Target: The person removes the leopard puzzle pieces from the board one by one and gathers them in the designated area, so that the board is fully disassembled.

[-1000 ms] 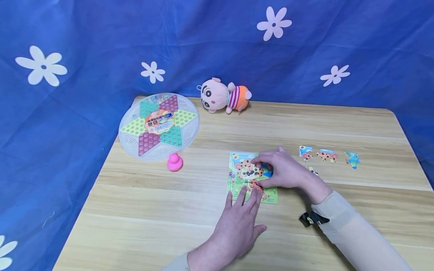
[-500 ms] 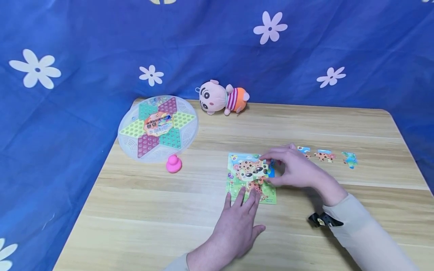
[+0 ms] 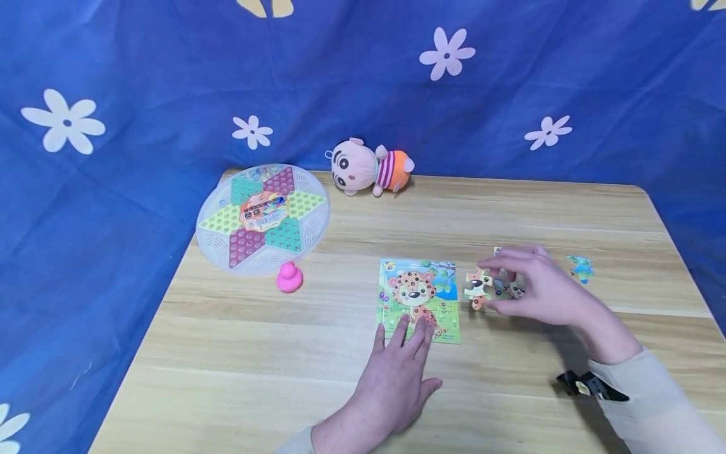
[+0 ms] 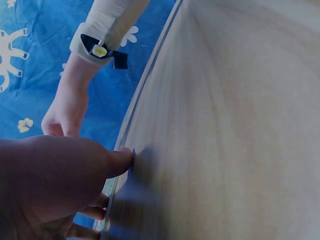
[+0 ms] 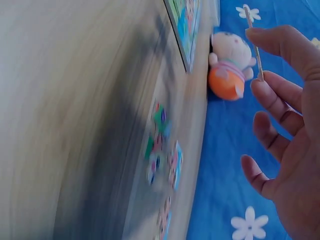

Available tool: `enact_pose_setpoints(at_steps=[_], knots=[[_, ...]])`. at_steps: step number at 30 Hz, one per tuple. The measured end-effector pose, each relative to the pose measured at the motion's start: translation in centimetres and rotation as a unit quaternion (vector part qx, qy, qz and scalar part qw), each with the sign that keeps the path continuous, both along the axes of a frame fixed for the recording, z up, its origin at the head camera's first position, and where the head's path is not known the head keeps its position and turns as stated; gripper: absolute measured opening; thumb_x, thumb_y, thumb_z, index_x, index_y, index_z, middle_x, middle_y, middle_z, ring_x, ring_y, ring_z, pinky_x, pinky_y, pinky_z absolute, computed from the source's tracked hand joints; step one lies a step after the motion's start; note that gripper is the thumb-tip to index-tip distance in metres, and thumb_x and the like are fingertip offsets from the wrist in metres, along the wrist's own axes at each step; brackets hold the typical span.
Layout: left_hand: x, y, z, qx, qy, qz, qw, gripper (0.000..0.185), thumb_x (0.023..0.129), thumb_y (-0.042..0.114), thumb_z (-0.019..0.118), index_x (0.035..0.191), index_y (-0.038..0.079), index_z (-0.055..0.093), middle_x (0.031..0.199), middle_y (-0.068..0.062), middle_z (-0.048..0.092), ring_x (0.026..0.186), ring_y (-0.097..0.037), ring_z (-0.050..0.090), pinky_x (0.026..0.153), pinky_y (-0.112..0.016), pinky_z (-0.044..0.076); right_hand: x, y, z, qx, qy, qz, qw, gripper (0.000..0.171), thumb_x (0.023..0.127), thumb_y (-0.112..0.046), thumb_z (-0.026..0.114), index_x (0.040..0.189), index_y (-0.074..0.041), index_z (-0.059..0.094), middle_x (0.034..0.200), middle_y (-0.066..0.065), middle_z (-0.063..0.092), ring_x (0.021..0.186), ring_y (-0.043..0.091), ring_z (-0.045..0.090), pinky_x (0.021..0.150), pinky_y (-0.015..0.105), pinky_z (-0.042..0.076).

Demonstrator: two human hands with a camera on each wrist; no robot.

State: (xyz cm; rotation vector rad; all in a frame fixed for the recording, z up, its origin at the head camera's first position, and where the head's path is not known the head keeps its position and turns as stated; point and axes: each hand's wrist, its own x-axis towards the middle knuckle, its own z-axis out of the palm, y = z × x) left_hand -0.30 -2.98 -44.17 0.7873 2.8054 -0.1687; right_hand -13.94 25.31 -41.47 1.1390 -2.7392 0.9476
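Note:
A puzzle board printed with a spotted leopard cub on grass lies on the wooden table. My left hand rests at its lower edge, fingers spread and fairly straight on the picture. Just right of the board, my right hand pinches a puzzle piece showing part of the cub's face. The right wrist view gives that piece edge-on, between thumb and fingertips, above the table. Several loose puzzle pieces lie under and beyond this hand; one blue-green loose piece shows fully, others are partly covered.
A round Chinese checkers board lies at the back left with a pink rubber duck by its near edge. A plush doll lies along the back edge. Blue flowered cloth hangs behind the table.
My right hand has lifted the puzzle piece off the board and carried it to the right, over the loose pieces. The whole cub's face now shows on the board. My left hand stays put.

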Motion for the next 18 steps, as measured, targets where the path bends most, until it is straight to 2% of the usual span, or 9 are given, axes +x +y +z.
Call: enact_pose_setpoints(at_steps=[5,10,14,18], knots=[[0.0,0.1,0.0,-0.002,0.002,0.001,1.0000,0.081,0.097,0.067,0.028,0.158,0.013,0.019,0.162,-0.003,0.020,0.147,-0.033,0.018,0.110,-0.061,0.027,0.7,2.3,0.4,-0.003,0.004,-0.011,1.000,0.062,0.068,-0.030,0.090,0.125,-0.025,0.066,0.098,-0.017,0.063,0.082,0.002,0.053,0.078,0.034,0.028],[0.1,0.1,-0.1,0.002,0.007,0.003,1.0000,0.082,0.097,0.067,0.029,0.157,0.013,0.021,0.162,-0.003,0.020,0.146,-0.033,0.019,0.110,-0.061,0.027,0.9,4.7,0.5,-0.024,0.018,0.003,1.000,0.068,0.065,-0.019,0.092,0.128,-0.023,0.065,0.097,-0.014,0.064,0.079,0.000,0.049,0.066,0.024,0.032],[0.1,0.1,-0.2,0.010,0.011,0.008,0.9999,0.082,0.097,0.067,0.031,0.157,0.013,0.020,0.162,-0.004,0.020,0.147,-0.032,0.019,0.110,-0.061,0.027,0.9,6.5,0.3,-0.025,-0.005,-0.006,1.000,0.068,0.066,-0.012,0.091,0.127,-0.022,0.065,0.103,-0.010,0.065,0.079,0.004,0.050,0.053,0.018,0.035],[0.1,0.1,-0.3,0.016,0.014,0.008,0.9997,0.082,0.097,0.066,0.033,0.157,0.012,0.020,0.162,-0.004,0.020,0.146,-0.032,0.020,0.110,-0.061,0.028,1.1,8.2,-0.2,-0.002,-0.038,-0.032,0.999,0.066,0.069,-0.011,0.090,0.129,-0.020,0.063,0.104,-0.010,0.062,0.082,0.007,0.051,0.054,0.017,0.039]])
